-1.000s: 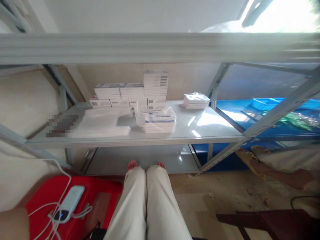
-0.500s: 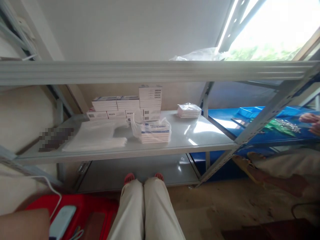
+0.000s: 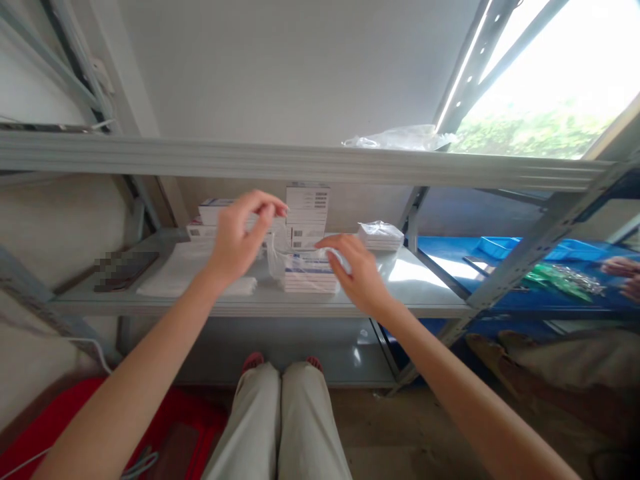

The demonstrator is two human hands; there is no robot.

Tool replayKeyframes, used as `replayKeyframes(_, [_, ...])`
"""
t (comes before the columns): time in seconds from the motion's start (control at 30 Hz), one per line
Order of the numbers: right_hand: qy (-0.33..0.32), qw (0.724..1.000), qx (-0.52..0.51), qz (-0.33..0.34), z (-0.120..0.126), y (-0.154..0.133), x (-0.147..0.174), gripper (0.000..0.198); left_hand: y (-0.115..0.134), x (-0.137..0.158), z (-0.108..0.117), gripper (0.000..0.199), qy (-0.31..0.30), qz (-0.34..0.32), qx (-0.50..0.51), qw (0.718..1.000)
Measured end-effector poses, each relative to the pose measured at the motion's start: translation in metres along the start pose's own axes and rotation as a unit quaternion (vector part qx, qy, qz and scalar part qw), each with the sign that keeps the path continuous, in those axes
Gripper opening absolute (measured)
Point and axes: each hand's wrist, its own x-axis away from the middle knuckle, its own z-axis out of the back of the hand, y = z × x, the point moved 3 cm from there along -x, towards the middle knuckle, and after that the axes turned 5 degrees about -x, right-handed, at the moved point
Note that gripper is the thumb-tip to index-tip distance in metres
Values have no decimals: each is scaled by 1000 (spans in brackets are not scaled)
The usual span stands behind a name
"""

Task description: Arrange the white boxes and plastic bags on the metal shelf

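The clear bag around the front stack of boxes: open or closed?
Open: the bag mouth stands loose above the boxes, left hand pinching its edge.

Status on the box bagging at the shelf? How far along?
Done, apparently: one sealed pack sits at the shelf's right. In hand: both hands are at the clear bag of boxes, left hand pinching its top edge, right hand at its side. Left: loose boxes stacked behind and flat bags unused.

no legible text, only blurred barcode labels on the white boxes (image 3: 307, 208)
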Motion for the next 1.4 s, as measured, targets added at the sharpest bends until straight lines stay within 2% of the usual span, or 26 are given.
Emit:
replayKeyframes(0.07, [-46,999,-2,-9,-30,11,-6,28,-5,15,-40,22,-109,-7,-33,993])
replayKeyframes(0.13, [-109,993,27,-29,-61,28,-9,28,-14,39,-81,24,-235,-18,-95,967])
replayKeyframes(0.17, [-130,989,55,-38,-72,37,-9,28,-19,51,-96,26,-279,-22,-118,953])
replayKeyframes(0.23, [-162,979,115,-44,-85,50,-7,30,-26,72,-113,27,-322,-33,-158,933])
replayKeyframes(0.33, [-182,964,189,-35,-83,54,1,32,-26,85,-111,24,-331,-56,-179,925])
replayKeyframes(0.47, [-177,956,232,-8,-75,40,9,32,-8,81,-104,23,-306,-82,-131,939])
replayKeyframes(0.6, [-168,959,209,94,-84,28,9,26,10,80,-112,21,-289,-124,-72,946])
replayKeyframes(0.67, [-192,950,204,135,-90,28,10,18,11,84,-116,20,-299,-120,-57,945])
replayKeyframes(0.77, [-219,942,219,131,-92,38,18,23,2,95,-117,23,-323,-77,-62,941])
replayKeyframes(0.83, [-223,942,233,90,-88,46,26,26,-7,103,-117,26,-334,-38,-73,939])
replayKeyframes(0.97, [-215,941,259,-34,-81,59,42,28,-22,115,-122,34,-358,62,-88,928])
replayKeyframes(1.13, [-166,940,226,-193,-78,72,58,36,-28,116,-130,30,-361,189,-76,910])
replayKeyframes(1.2, [-138,936,166,-277,-78,83,65,33,-31,117,-133,27,-351,227,-61,906])
replayKeyframes(1.3, [-87,920,-12,-382,-83,106,78,32,-39,121,-141,32,-340,288,-22,895])
replayKeyframes(1.4, [-33,889,-167,-426,-90,126,86,32,-46,122,-153,40,-341,326,21,882])
